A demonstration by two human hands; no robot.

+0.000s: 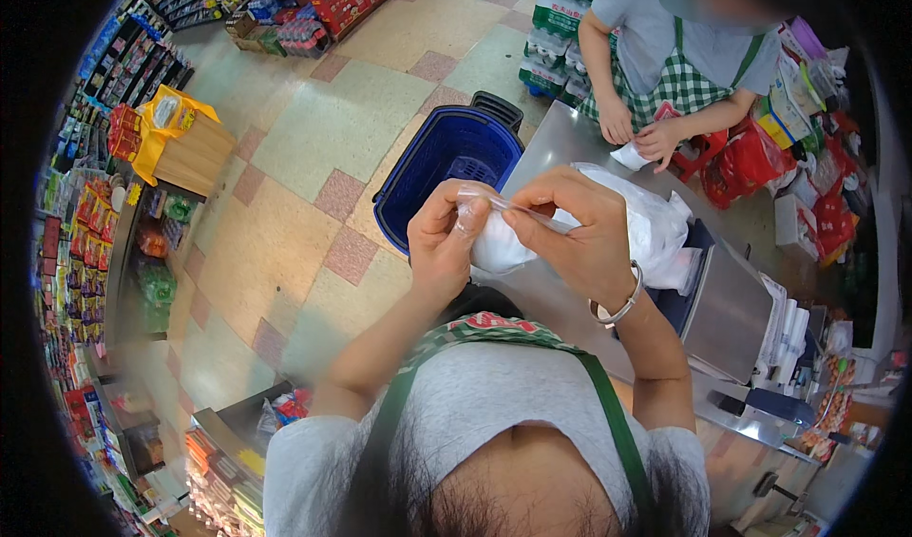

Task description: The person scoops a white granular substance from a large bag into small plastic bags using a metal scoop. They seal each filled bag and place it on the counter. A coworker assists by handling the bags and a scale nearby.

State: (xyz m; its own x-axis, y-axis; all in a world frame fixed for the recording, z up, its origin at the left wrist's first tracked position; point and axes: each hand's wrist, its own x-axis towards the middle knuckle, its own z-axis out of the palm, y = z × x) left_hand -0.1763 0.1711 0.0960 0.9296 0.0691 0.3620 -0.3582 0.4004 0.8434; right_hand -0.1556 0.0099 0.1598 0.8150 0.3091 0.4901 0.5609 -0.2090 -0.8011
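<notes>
Between my two hands is a small clear plastic bag (pixel 497 243) with something white inside. My left hand (pixel 450 234) pinches one end of its top edge between thumb and fingers. My right hand (pixel 581 223) grips the same edge a little to the right, thumb and forefinger pressed together, a silver bangle at the wrist. The bag hangs over the edge of a stainless steel counter (pixel 548 141). Beyond my right hand lies a larger plastic bag of white items (pixel 641 216), partly hidden by that hand. What exactly the white contents are, I cannot tell.
A deep blue shopping basket (pixel 442 138) stands beyond my left hand. A co-worker's hands (pixel 638 134) hold a small white packet across the counter. Right of me sits a metal-topped device (pixel 727 316). Stacked bottle packs (pixel 559 45) and snack shelves (pixel 89 252) stand around.
</notes>
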